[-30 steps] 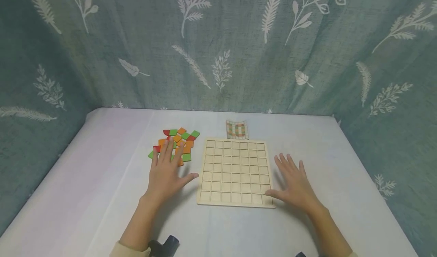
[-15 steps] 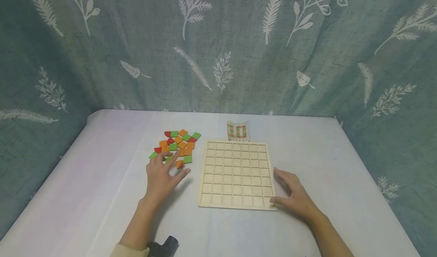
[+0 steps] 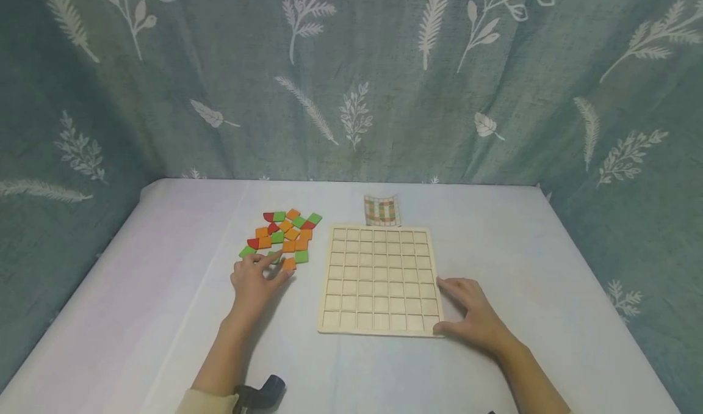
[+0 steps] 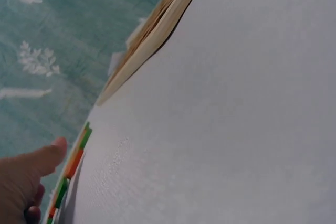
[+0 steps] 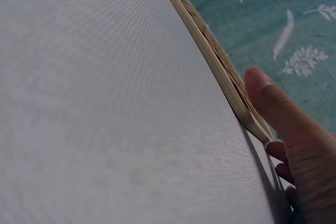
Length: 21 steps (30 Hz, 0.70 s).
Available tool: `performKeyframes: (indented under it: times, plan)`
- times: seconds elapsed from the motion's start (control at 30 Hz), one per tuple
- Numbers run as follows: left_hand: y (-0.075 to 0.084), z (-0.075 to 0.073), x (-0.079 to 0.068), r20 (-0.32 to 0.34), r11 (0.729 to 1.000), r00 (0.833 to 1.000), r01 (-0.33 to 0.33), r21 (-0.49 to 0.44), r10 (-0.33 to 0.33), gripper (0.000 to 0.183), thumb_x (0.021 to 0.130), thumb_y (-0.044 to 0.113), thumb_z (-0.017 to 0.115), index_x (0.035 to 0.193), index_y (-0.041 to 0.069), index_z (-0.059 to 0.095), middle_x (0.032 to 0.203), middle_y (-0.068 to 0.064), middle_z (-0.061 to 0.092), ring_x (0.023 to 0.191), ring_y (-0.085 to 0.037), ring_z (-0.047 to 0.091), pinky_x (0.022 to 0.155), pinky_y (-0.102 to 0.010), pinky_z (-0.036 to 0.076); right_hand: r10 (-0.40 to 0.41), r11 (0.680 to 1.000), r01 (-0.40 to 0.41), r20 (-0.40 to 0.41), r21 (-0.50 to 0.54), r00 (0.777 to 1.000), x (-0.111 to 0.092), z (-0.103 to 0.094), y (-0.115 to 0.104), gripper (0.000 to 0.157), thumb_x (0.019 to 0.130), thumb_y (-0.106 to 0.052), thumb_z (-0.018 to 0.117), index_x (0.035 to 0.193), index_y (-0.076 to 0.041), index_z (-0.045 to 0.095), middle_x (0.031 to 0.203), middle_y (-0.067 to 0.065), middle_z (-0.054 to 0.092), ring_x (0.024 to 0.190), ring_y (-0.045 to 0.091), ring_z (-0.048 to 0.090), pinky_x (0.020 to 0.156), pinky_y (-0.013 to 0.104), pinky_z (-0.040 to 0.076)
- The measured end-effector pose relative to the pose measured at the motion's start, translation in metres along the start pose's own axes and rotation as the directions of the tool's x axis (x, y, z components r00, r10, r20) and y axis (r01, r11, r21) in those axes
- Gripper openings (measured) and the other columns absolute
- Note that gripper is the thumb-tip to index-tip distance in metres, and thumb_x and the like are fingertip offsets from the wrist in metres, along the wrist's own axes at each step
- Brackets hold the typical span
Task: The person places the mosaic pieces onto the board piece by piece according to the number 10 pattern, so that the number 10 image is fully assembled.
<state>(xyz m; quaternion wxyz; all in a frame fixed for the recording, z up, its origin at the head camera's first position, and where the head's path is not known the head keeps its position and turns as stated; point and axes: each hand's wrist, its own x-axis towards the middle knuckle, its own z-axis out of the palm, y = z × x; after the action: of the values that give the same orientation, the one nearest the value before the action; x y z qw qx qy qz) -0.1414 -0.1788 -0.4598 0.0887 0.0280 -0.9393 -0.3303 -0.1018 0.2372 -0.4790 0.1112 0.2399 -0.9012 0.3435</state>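
Observation:
In the head view, my left hand [image 3: 254,286] is at the near edge of several loose red, green and orange tiles. Its thumb lies by the near edge of an orange tile [image 3: 288,264]; the index fingertip is just beyond that tile's left side, near a partly covered green tile [image 3: 273,257]. In the left wrist view the thumb [image 4: 44,160] extends beside the tiles. My right hand [image 3: 479,316] holds the near right corner of a wooden grid board [image 3: 381,279], thumb at the corner and fingers along the right edge. The right wrist view shows the thumb [image 5: 278,100] over the board's edge.
A small card with a printed coloured grid pattern [image 3: 382,211] lies just beyond the board. The white table [image 3: 549,279] is bordered by a leaf-patterned green cloth [image 3: 351,84]. A dark wrist strap piece [image 3: 263,394] sits at the left wrist.
Both hands were spread above the table a second ago. The left fingers have bent and come down to the tiles, and the right hand has come down onto the board's corner.

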Motion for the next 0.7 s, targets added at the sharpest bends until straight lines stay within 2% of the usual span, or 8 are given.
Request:
performKeyframes:
  times: [0.17, 0.33, 0.53, 0.7]
  plan:
    - [-0.001, 0.0, 0.001, 0.027, 0.998, 0.998, 0.047, 0.031, -0.048, 0.041, 0.081, 0.026, 0.074, 0.118, 0.009, 0.067, 0.105, -0.016, 0.051, 0.101, -0.033, 0.038, 0.086, -0.05, 0.024, -0.012, 1.0, 0.013, 0.014, -0.027, 1.0, 0.0, 0.001, 0.0, 0.084, 0.055, -0.037, 0.086, 0.125, -0.002, 0.058, 0.116, 0.01, 0.057, 0.11, 0.025, 0.044, 0.096, 0.038, 0.033]
    - [-0.003, 0.004, -0.001, 0.01, 0.998, 0.999, 0.048, 0.04, -0.048, 0.035, 0.081, 0.025, 0.074, 0.113, 0.009, 0.069, 0.099, -0.011, 0.056, 0.096, -0.028, 0.042, 0.086, -0.046, 0.027, -0.072, 0.996, 0.072, 0.002, -0.058, 0.997, 0.0, 0.0, 0.004, 0.084, 0.052, -0.041, 0.086, 0.121, -0.002, 0.061, 0.115, 0.01, 0.057, 0.109, 0.026, 0.045, 0.095, 0.034, 0.032]
    - [-0.004, 0.007, -0.003, -0.013, 1.0, 1.0, 0.001, 0.022, -0.001, 0.03, 0.081, 0.024, 0.074, 0.106, 0.01, 0.072, 0.082, -0.003, 0.056, 0.083, -0.021, 0.044, 0.074, -0.037, 0.03, -0.095, 0.994, 0.095, 0.004, -0.054, 0.996, 0.002, -0.001, 0.006, 0.085, 0.052, -0.045, 0.085, 0.121, -0.002, 0.061, 0.115, 0.011, 0.057, 0.109, 0.026, 0.045, 0.096, 0.032, 0.032]
    - [-0.003, 0.011, -0.001, 0.022, 0.997, 0.998, -0.063, -0.034, 0.064, 0.027, 0.078, 0.023, 0.076, 0.102, 0.01, 0.073, 0.076, 0.0, 0.055, 0.079, -0.019, 0.042, 0.071, -0.034, 0.03, -0.096, 0.994, 0.096, -0.004, -0.06, 0.995, -0.001, -0.001, 0.005, 0.085, 0.052, -0.047, 0.085, 0.121, -0.001, 0.061, 0.115, 0.013, 0.057, 0.108, 0.027, 0.046, 0.094, 0.033, 0.031]
